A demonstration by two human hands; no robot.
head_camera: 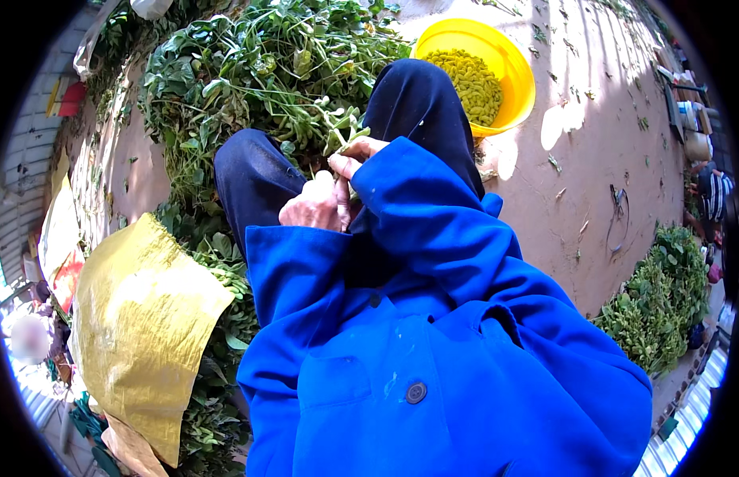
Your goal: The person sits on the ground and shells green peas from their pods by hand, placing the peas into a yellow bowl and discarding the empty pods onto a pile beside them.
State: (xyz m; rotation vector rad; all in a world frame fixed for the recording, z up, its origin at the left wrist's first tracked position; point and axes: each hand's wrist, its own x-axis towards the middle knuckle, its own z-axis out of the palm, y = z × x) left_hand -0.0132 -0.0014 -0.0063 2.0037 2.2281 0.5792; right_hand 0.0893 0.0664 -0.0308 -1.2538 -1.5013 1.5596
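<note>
Between my knees, my right hand (357, 156) grips a green bean plant stem with pods (344, 126), thumb and fingers pinched around it. Close beside and just below it, my left hand (315, 206) is curled with its thumb along the fingers; whether it holds part of the stem is hidden. Past my knees lies a large heap of leafy bean plants (226, 89). A yellow plastic tub (518, 83) stands beyond my right knee, with many green pods (467, 83) in it.
A yellow woven sheet (148, 322) lies over plants at the left. More bean plants (658, 304) are piled at the right, near a person in striped clothing (716, 194). A thin wire or cord loop (620, 217) and scattered leaves lie on the floor.
</note>
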